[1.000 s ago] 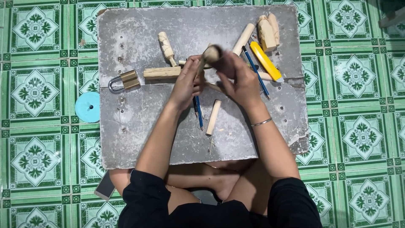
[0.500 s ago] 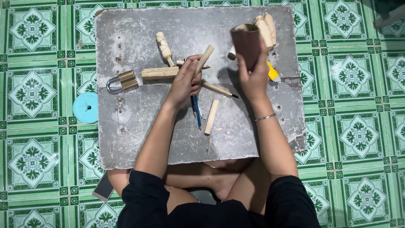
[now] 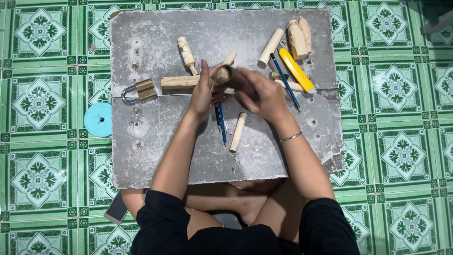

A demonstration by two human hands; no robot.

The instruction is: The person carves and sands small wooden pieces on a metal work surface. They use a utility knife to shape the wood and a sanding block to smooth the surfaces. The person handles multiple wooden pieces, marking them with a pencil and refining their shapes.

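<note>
Head view: left hand [image 3: 204, 92] grips dowel [image 3: 225, 71] above slab [image 3: 155, 141]; right hand [image 3: 257, 92] blurred beside dowel, grip unclear; padlock [image 3: 138, 90] left.

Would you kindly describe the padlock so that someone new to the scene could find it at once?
Start at the grey slab lying on the green patterned floor tiles. Go to its left edge, about halfway up, left of the long wooden stick near the left hand. The padlock lies there: a brass body with a silver shackle, the only metal piece among wooden ones.
</note>
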